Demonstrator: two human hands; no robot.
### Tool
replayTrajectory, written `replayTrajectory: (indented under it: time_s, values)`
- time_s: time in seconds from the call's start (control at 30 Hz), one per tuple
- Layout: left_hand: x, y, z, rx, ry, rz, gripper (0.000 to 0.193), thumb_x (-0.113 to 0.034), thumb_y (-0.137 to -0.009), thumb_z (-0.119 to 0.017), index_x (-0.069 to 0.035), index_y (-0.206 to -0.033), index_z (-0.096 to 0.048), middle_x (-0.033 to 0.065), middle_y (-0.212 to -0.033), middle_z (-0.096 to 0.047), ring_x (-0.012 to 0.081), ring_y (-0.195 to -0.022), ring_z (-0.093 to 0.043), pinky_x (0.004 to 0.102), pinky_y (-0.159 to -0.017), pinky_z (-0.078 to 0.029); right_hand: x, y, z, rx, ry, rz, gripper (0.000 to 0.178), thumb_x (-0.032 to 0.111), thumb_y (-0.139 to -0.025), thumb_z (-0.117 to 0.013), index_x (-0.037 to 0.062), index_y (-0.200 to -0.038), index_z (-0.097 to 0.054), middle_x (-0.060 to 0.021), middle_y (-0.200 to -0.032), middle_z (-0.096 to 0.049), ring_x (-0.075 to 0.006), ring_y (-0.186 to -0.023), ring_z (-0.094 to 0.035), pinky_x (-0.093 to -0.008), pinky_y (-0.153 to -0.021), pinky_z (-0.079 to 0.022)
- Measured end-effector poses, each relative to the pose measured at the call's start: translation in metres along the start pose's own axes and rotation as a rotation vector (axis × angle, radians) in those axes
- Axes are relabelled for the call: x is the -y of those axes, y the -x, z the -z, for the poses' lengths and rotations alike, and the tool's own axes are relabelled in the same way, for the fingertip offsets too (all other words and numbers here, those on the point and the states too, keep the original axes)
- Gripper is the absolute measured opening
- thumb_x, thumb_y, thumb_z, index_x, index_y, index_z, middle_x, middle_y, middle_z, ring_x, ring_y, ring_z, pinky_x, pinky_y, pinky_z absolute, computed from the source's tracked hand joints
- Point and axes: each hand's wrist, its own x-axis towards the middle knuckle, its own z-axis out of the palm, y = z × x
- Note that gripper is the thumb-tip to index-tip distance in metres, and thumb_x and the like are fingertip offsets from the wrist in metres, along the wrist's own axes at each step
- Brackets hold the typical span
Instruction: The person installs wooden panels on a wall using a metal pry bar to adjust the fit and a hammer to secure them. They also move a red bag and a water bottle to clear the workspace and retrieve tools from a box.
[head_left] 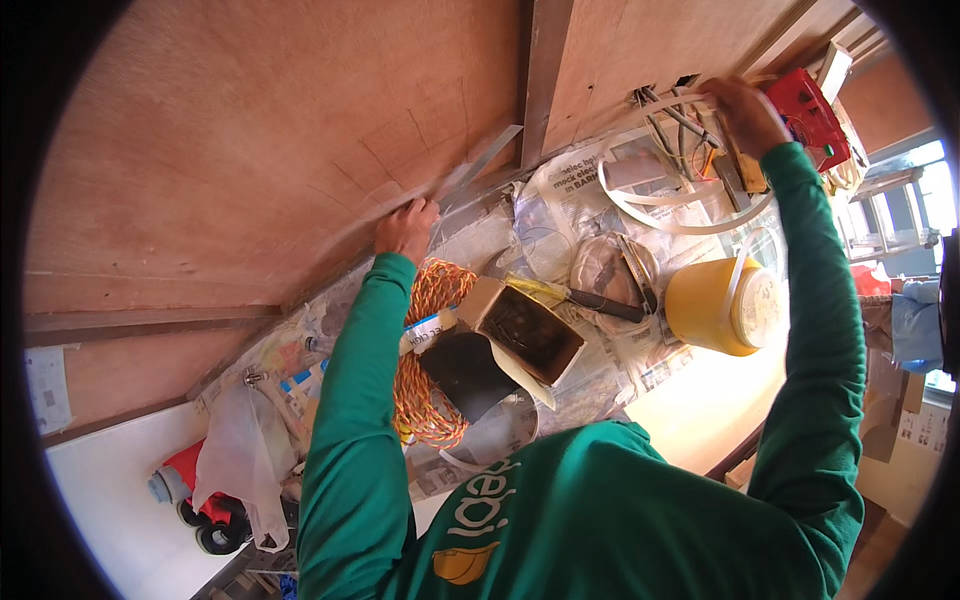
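My left hand point(407, 232) bears on the foot of a wooden wall panel point(260, 170), fingers curled at the near end of a grey strip point(485, 160) angled along the panel's base. Whether those fingers pinch the strip or merely press it, I cannot tell; the low placement seems meant to steady it against the wall.

Well apart, at the far right, my blurred right hand point(745, 112) appears closed on a white strip point(655, 221), which bows in a broad loop over the newspaper-covered surface, beside a red case point(808, 118). The curve suggests a springy material, likely gripped near an end to rein it in.

Newspaper point(560, 190) lies beneath the clutter, probably to guard the surface. Near my left forearm, orange twisted cord point(425, 410) sits coiled, presumably against tangling, with a black sheet point(468, 375) over part of it. An open cardboard box point(571, 366) beside the sheet seems to gather small items too dark to identify. A yellow tub point(695, 300) sits nearer my right arm, its white lid likely protecting whatever is inside.
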Motion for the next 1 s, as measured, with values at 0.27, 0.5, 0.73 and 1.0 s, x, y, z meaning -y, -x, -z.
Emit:
replayTrajectory:
  time_s: [0.27,0.5,0.73,1.0]
  values:
    - [-0.001,-0.008,-0.005,-0.059,-0.005,-0.069,0.007,-0.023,-0.086,-0.061,-0.017,-0.091,-0.062,0.0018,-0.087,-0.063,0.0245,-0.08,-0.067,0.0416,-0.065,-0.054,-0.101,-0.002,-0.042,-0.357,0.211,-0.286,0.025,0.027,-0.096,-0.054,0.0129,-0.114,-0.065,-0.0135,-0.105,-0.065,-0.0345,-0.101,-0.061,-0.0416,-0.09,-0.049]
    - [0.007,0.002,-0.002,-0.096,0.045,-0.115,0.012,-0.023,-0.087,-0.059,-0.017,-0.096,-0.063,0.0008,-0.087,-0.062,0.0228,-0.08,-0.066,0.0399,-0.063,-0.053,0.124,-0.007,-0.072,-0.571,-0.19,0.183,0.009,0.009,-0.082,-0.065,0.0111,-0.09,-0.069,-0.0054,-0.094,-0.066,-0.0261,-0.089,-0.064,-0.038,-0.076,-0.054]
    - [0.005,-0.003,-0.001,-0.003,-0.022,-0.105,0.012,-0.024,-0.087,-0.059,-0.017,-0.096,-0.063,0.0013,-0.086,-0.063,0.0221,-0.08,-0.066,0.0393,-0.065,-0.053,0.22,-0.036,-0.128,-0.443,-0.081,0.532,0.017,0.017,-0.079,-0.061,0.0096,-0.094,-0.065,-0.0056,-0.097,-0.062,-0.0241,-0.106,-0.056,-0.0393,-0.093,-0.045]
    - [0.0,-0.002,0.0,-0.05,-0.005,-0.066,0.014,-0.028,-0.087,-0.061,-0.016,-0.095,-0.062,0.0014,-0.088,-0.064,0.0226,-0.084,-0.066,0.0415,-0.069,-0.053,0.248,-0.067,-0.131,-0.154,0.277,0.523,0.018,0.021,-0.081,-0.058,0.0069,-0.087,-0.068,-0.006,-0.095,-0.064,-0.0227,-0.101,-0.058,-0.0356,-0.085,-0.043]
